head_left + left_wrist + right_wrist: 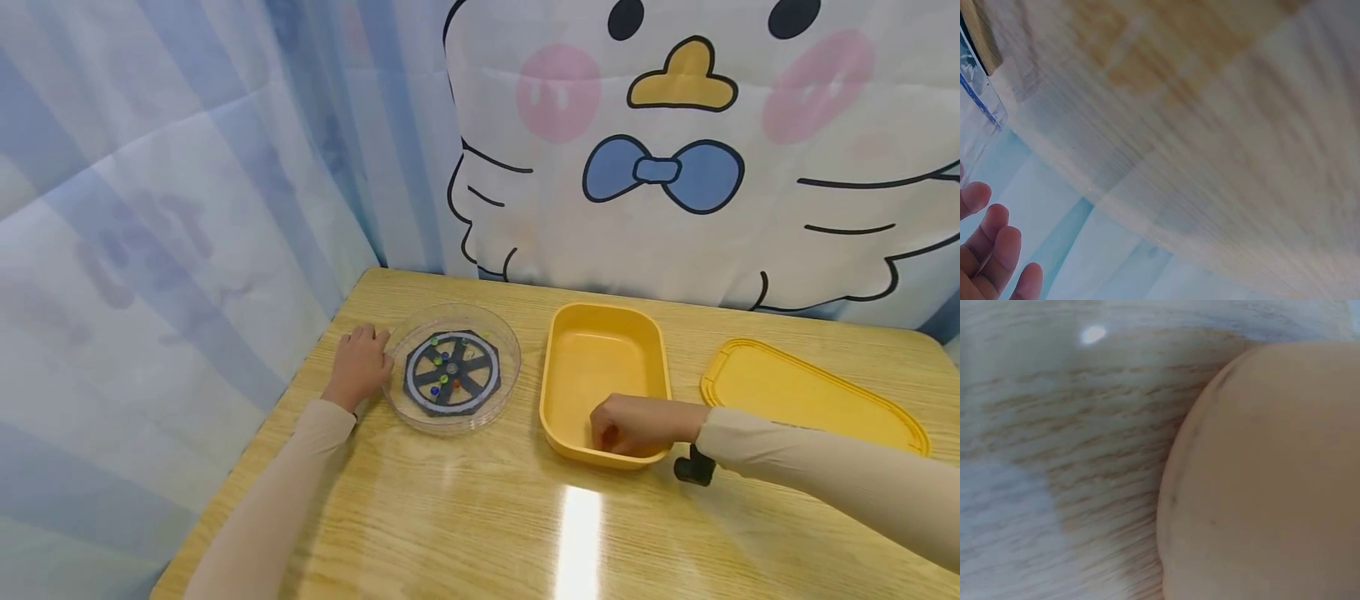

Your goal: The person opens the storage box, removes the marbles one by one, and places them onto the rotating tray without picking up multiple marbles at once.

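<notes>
**Hands at the clear dish and the yellow tub**

While the left hand (360, 363) rests against the left rim of the clear round dish (501, 343), its fingers (988, 244) lie loosely bent and grip nothing. That dish sits on the wooden bench (450, 517), with small coloured beads (444, 379) scattered over a dark spoked wheel (452, 372). It looks like light, stiff, slick plastic, and the beads would probably roll if it tipped; the rim seems the safest hold. The right hand (633, 423) reaches into the near end of the yellow tub (581, 333), fingers curled downward; whether they pinch anything cannot be told. A yellow lid (795, 387) lies to the right.
</notes>
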